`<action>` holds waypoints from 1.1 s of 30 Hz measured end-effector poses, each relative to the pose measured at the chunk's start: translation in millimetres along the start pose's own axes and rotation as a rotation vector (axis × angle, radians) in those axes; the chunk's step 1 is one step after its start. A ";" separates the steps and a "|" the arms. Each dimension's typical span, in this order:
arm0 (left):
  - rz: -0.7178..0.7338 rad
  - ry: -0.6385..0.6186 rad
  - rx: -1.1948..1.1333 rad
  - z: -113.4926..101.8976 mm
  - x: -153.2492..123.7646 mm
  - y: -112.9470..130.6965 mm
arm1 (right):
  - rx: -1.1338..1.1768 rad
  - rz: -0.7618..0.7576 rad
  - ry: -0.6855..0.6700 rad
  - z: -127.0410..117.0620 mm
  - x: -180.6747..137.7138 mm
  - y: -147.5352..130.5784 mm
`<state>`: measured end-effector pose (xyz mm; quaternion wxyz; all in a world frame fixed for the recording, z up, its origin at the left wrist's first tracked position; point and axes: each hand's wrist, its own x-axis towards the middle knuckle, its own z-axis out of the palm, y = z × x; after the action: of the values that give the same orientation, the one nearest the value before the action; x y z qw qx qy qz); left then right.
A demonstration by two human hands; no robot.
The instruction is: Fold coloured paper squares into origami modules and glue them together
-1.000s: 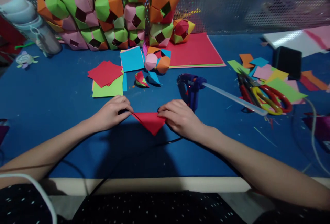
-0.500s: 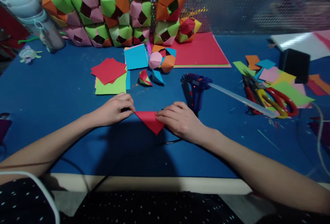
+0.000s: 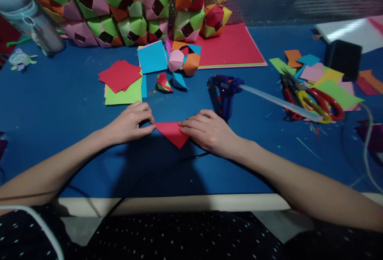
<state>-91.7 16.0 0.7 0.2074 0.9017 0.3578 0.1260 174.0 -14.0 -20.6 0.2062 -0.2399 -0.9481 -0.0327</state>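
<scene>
A red paper [image 3: 173, 133], folded into a triangle, lies on the blue table between my hands, its point toward me and its fold along the far side. My left hand [image 3: 133, 121] pinches the triangle's left corner between thumb and fingers. At the other end, my right hand [image 3: 209, 132] holds the paper down, its fingers together over the right part and hiding that corner. Beyond my hands are a folded red-and-green paper piece [image 3: 163, 83] and a folded blue piece [image 3: 179, 81]. A blue glue gun [image 3: 226, 92] stands just past my right hand with a long glue stick in it.
Red squares [image 3: 121, 75] lie on green paper; blue squares [image 3: 153, 57] sit behind. Stacked paper balls [image 3: 133, 24] line the back beside a bottle [image 3: 44, 28]. Scissors [image 3: 314, 102] rest on paper scraps at right. A black cord [image 3: 194, 157] runs near my hands.
The whole view has shifted, so the table's contents appear slightly higher and further left. Both hands keep their places on the red triangle, which looks the same.
</scene>
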 end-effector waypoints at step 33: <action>-0.055 0.166 0.129 16.4 4.3 6.4 | -0.185 -0.141 -0.146 -12.9 0.7 2.7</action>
<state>-78.7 10.1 -10.4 0.1219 0.8895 0.4057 0.1712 179.6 -13.3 -8.6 0.1110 -0.1924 -0.9680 -0.1171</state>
